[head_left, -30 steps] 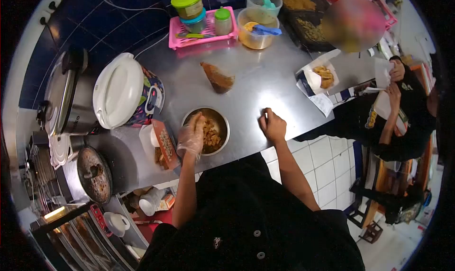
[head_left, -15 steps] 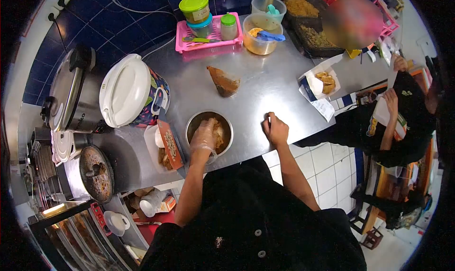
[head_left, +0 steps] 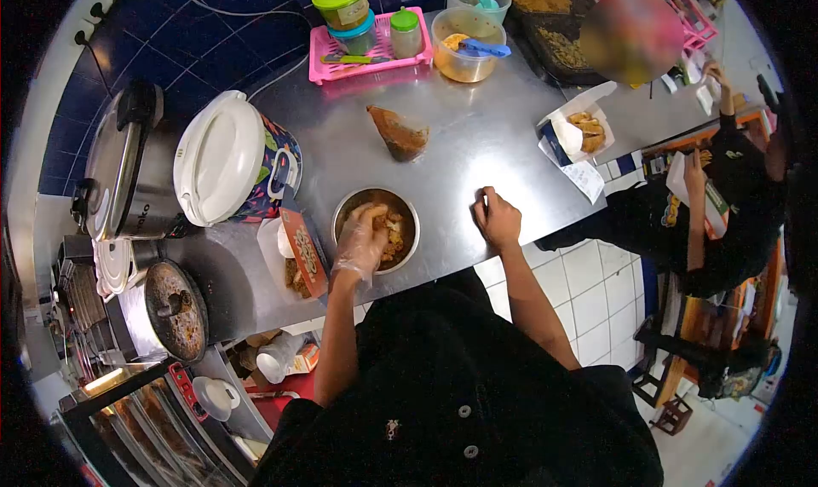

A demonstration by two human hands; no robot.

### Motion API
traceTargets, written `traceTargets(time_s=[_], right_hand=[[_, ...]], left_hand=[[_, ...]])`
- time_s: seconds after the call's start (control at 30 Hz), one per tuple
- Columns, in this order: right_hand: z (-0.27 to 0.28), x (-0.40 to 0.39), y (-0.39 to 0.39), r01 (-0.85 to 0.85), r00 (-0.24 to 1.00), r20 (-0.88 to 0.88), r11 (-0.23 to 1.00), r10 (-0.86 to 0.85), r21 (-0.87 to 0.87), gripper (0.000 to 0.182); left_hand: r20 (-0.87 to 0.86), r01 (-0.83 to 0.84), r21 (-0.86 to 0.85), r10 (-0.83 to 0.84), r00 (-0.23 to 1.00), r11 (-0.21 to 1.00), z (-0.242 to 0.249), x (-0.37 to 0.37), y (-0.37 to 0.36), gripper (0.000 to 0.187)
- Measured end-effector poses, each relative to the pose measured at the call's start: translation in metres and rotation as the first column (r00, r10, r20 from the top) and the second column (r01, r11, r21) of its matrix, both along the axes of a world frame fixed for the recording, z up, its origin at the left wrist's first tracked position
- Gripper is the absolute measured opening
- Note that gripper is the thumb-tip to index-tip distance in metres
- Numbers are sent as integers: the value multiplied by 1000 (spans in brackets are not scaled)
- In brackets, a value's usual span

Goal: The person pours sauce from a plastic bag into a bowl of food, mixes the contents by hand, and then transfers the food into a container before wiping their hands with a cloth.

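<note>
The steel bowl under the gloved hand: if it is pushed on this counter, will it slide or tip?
The steel bowl would probably slide easily, since the metal counter looks smooth and shiny. It seems low and wide, so tipping looks unlikely. The food in it and the gloved left hand likely weigh it down.

One head-worn camera looks steeply down (through a fisheye lens) over the wearer's chest onto the steel bench [head_left: 477, 155], close.
</note>
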State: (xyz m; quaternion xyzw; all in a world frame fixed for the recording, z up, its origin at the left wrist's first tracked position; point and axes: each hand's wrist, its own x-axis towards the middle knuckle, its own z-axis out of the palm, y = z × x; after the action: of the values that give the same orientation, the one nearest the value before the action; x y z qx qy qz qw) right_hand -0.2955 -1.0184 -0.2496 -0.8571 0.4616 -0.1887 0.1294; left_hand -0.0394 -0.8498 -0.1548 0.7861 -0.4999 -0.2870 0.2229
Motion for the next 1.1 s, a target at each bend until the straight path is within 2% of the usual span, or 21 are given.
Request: traceTargets(time_s=[0.03,0.07,0.13,0.17,0.27,0.33,0.37,0.47,0.53,0.57,0.63,0.67,0.7,0.77,0.9,0.97,1.1], right_hand=[[0,0,0,-5,1000,-1,1000,5,-6,22],[1,0,0,-3,1000,-2,1000,3,-5,22],[4,0,1,4,1000,-9,1000,-4,-8,22],[3,1,1,3,1000,-9,1000,-3,-9,22],[1,2,0,28,999,-47,1000,-27,8,22],[2,2,1,34,998,-45,999,-34,9,21],[2,2,0,34,999,-42,999,-34,6,21],[0,2,0,54,997,-58,998,-53,20,22],[1,2,0,55,995,-80,997,-51,47,24],[1,2,1,58,995,-80,997,-54,49,24],[1,1,1,40,998,-60,998,-37,38,23],[1,1,1,40,997,-60,998,-38,40,23],[1,1,1,28,999,-39,999,-27,19,22],[1,1,1,18,1000,-18,1000,-18,0,21],[6,2,1,14,1000,-1,1000,-14,1,19],[6,2,1,18,1000,-1,1000,-18,7,19],[5,1,2,18,1000,25,1000,-18,8,18]], left_hand=[[13,23,-109,-22,1000,994,3,-4,0,55],[13,25,-108,-24,1000,994,8,-8,1,55],[158,159,218,-196,968,963,18,-15,3,57],[159,158,217,-195,968,963,16,-18,2,57],[215,81,211,-127,968,974,-9,-20,-1,59],[283,-5,58,-12,959,998,-22,-19,1,51],[285,-5,54,-11,958,999,-27,-18,2,51],[199,-83,36,75,977,996,-10,-16,-3,48],[49,-320,178,316,947,931,7,-16,-13,45],[50,-317,179,314,948,931,10,-15,-13,45],[154,-355,116,337,929,927,14,-14,-8,44],[170,-387,-58,391,905,920,-5,-14,-2,43],[170,-386,-57,390,905,921,-2,-11,-2,43],[222,-173,20,164,961,985,4,-3,-3,39],[229,-75,-43,83,970,996,-18,3,8,28],[181,-16,-102,34,983,995,-21,4,12,35],[69,-26,-159,38,997,987,-4,1,6,49]])
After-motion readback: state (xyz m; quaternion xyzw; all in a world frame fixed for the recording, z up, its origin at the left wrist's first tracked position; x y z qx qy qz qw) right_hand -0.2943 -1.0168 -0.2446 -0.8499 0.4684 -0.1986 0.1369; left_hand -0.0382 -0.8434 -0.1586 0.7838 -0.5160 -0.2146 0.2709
